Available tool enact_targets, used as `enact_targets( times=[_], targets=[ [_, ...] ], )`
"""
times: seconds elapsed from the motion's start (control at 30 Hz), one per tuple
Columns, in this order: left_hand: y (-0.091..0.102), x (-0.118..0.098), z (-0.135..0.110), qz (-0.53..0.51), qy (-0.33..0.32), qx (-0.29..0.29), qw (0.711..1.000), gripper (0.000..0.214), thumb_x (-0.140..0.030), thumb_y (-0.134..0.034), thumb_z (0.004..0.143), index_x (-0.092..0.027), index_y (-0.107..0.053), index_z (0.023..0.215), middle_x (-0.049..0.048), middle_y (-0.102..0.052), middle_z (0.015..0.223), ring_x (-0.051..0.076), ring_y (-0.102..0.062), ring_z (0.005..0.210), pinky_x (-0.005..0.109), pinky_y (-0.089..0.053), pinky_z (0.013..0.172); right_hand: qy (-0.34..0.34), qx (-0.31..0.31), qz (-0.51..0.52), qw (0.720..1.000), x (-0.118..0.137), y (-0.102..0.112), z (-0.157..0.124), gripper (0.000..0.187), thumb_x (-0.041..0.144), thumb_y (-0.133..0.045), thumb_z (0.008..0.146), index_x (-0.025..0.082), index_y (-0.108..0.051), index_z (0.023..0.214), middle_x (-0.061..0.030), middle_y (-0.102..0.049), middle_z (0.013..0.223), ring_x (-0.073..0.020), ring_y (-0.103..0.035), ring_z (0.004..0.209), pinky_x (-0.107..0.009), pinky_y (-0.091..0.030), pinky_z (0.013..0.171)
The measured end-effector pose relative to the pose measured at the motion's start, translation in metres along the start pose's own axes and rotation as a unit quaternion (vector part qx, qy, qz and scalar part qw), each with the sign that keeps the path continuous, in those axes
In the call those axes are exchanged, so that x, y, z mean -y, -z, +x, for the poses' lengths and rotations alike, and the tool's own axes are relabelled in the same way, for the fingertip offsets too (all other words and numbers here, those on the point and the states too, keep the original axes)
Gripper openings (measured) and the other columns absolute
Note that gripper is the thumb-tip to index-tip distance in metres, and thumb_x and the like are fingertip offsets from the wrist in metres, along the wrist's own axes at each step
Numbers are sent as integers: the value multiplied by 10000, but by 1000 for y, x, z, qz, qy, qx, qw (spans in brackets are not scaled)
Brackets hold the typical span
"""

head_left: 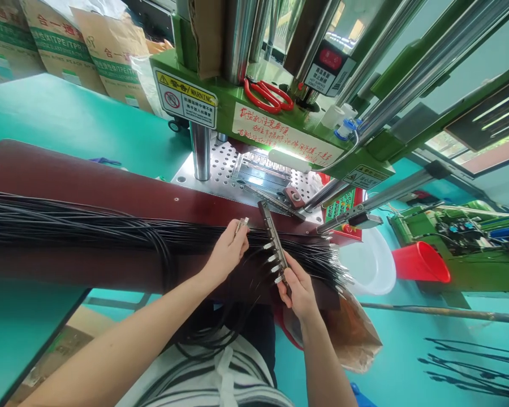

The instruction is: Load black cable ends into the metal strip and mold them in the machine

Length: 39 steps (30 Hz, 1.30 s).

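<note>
My left hand point(228, 249) pinches a small metal connector point(241, 225) on the end of a black cable, lifted just above the cable bundle. My right hand point(299, 291) grips the lower end of a long metal fixture bar point(272, 237) that carries several cable connectors along its left side. The bar points up toward the mould plate point(224, 167) of the green moulding machine point(237, 107). A thick bundle of black cables point(89, 223) lies across the dark red bench point(68, 175) and runs under both hands.
Red scissors point(268, 95) lie on the machine's ledge beside a warning label point(186, 99). A white bowl point(371, 263) and a red cup point(422, 263) stand to the right. Sacks point(63, 39) lean at the back left. Loose black cables point(475, 370) lie on the green floor.
</note>
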State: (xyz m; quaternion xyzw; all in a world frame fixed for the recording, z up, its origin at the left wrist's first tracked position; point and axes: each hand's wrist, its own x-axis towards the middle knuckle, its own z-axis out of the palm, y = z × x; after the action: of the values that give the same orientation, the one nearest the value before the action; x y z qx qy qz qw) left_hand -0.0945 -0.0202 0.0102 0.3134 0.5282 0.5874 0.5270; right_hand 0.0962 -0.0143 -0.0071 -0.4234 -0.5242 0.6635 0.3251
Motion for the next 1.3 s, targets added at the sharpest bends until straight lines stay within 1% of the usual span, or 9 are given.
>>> enact_targets(
  times=[0.1,0.2,0.4,0.53,0.63,0.8,0.9,1.03,1.3],
  targets=[
    [2,-2,3,38,34,58,997,296,-438,-471,786,-179,-435,647,-85,-283,454,32,-192,364,163,-142,341,-7,6,12,1000,1,2,1,465,358,-493,851,226,-430,1292,70,-429,495,-25,-303,332,-133,-226,286],
    [2,-3,4,75,62,94,991,339,-447,-495,766,-168,-425,587,-84,-262,447,31,-176,367,176,-122,344,-14,18,-3,1000,4,2,2,477,367,-498,846,214,-433,1293,71,-432,483,-21,-288,320,-133,-216,284],
    [4,-6,5,87,87,97,988,329,-424,-482,770,-171,-410,573,-91,-236,438,36,-162,375,186,-126,364,-19,29,-28,999,7,1,3,500,383,-501,840,216,-421,1305,71,-432,483,-20,-289,321,-133,-227,284],
    [6,-5,4,87,81,88,989,319,-395,-478,773,-172,-405,557,-93,-225,424,41,-168,375,195,-142,380,-15,29,-35,999,7,1,2,496,383,-508,835,212,-436,1296,69,-433,486,-16,-282,321,-130,-211,278],
    [6,-2,4,92,58,84,990,315,-382,-471,777,-171,-406,552,-84,-247,429,51,-207,396,198,-172,402,-9,30,-39,999,7,0,2,491,384,-505,838,203,-443,1290,71,-425,481,-16,-284,319,-130,-207,278],
    [7,0,3,131,-26,79,988,334,-381,-447,795,-160,-411,548,-56,-336,504,62,-289,472,194,-238,453,7,45,-84,995,5,-4,1,505,384,-489,850,214,-404,1318,84,-398,463,-18,-296,314,-132,-243,288],
    [9,-4,3,135,1,104,985,341,-439,-406,810,-167,-450,608,-62,-339,490,65,-294,436,192,-245,419,1,31,-70,997,5,-4,0,500,389,-495,844,211,-422,1305,77,-404,482,-20,-297,329,-130,-244,284],
    [16,-11,7,134,46,126,982,410,-548,-371,789,-179,-433,623,-37,-432,550,86,-385,447,202,-308,397,-2,28,-34,999,6,1,0,501,390,-506,835,205,-436,1294,72,-410,485,-20,-287,333,-125,-213,278],
    [21,-17,14,149,64,181,970,481,-594,-430,743,-183,-318,518,-64,-300,449,64,-252,422,221,-199,420,-2,60,-47,997,7,6,1,455,361,-479,860,231,-438,1294,72,-404,482,-15,-305,325,-126,-207,292]
  ],
)
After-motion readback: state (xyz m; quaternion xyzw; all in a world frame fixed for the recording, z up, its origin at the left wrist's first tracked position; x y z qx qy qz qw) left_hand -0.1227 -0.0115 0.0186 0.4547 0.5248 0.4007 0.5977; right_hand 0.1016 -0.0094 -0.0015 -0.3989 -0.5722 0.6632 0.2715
